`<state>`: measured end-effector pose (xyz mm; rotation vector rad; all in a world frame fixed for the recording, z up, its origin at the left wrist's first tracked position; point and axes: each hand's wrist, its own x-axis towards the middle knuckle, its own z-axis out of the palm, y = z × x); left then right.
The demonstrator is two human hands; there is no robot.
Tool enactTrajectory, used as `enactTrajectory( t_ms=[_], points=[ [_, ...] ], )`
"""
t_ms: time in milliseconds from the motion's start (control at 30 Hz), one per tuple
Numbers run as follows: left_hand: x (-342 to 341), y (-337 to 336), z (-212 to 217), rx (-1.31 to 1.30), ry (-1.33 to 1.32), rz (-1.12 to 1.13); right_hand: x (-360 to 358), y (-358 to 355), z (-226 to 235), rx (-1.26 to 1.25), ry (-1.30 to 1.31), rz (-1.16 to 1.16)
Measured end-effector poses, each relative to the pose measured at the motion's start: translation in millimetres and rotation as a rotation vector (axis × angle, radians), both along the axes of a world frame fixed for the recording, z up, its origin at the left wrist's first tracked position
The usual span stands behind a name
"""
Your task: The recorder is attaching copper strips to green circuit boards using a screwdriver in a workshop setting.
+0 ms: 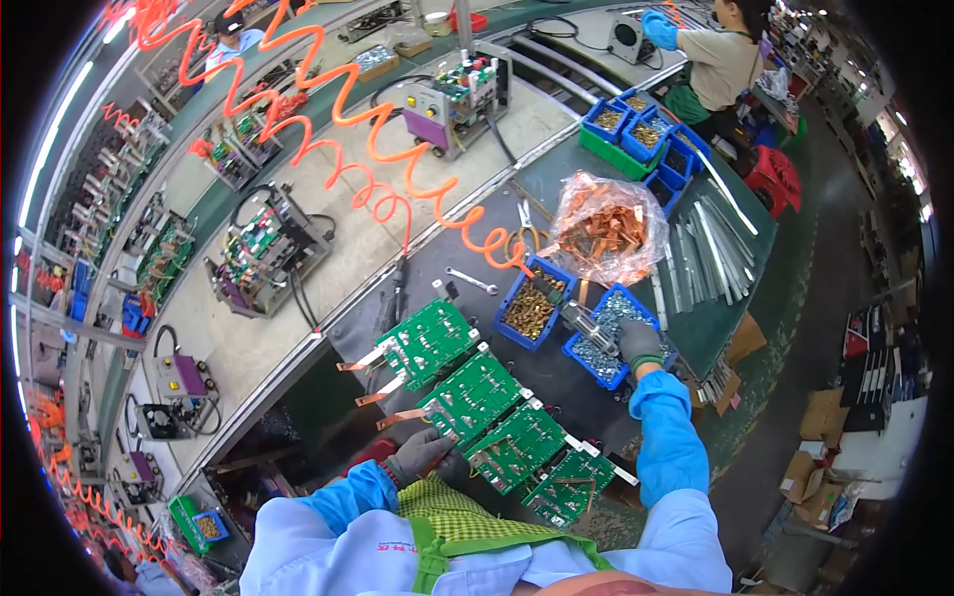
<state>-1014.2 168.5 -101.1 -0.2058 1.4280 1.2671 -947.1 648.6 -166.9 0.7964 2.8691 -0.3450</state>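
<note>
My left hand [418, 456], in a grey glove, has its fingers closed at the near left edge of a green circuit board [475, 397]. Another green board [429, 342] lies beyond it, and two more, a third board [517, 446] and a fourth board [569, 487], lie to its right in a slanting row. Copper strips [396, 417] stick out at the left. Over a blue bin [608, 381] of silver screws is my gloved right hand [639, 343], closed about the end of a grey air screwdriver [589, 326]. Its fingertips are partly hidden.
A blue bin of brass-coloured fasteners [530, 310] stands left of the screws. Beyond are a plastic bag of copper pieces [608, 228], metal strips [711, 248], scissors [524, 230] and a wrench [471, 280]. An orange coiled hose [437, 194] hangs across. A co-worker [720, 60] sits far right.
</note>
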Motion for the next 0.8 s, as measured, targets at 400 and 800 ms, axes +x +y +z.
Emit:
enactTrajectory(
  t_ms=[400,800],
  points=[
    [11.7,-16.9,14.6,0.078,-0.053,-0.020,43.8,-71.9,126.0,-0.016,0.177,-0.203],
    [-11.6,-68.8,20.7,0.182,0.004,-0.200,16.3,-397.4,145.1,-0.376,0.123,0.222]
  ],
)
